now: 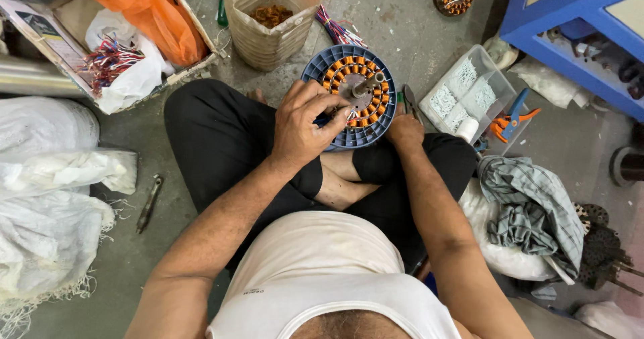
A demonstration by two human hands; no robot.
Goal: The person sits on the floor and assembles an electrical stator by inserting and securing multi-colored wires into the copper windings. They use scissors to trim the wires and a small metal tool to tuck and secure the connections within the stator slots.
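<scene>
You sit cross-legged on the floor with the round blue motor stator, ringed with orange copper coils, resting against your knees. Your left hand lies over its near edge, fingers pinched closed on wires by the coils. Your right hand touches the stator's right rim; I cannot tell whether its fingers are closed. A clear compartment box sits just right

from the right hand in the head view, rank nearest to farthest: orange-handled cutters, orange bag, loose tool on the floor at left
From the right hand, beside the motor stator:
1. Orange-handled cutters, just to its right past the clear tray.
2. Orange bag, upper left, in the cardboard box.
3. Loose tool, far left on the floor by the white sacks.
</scene>
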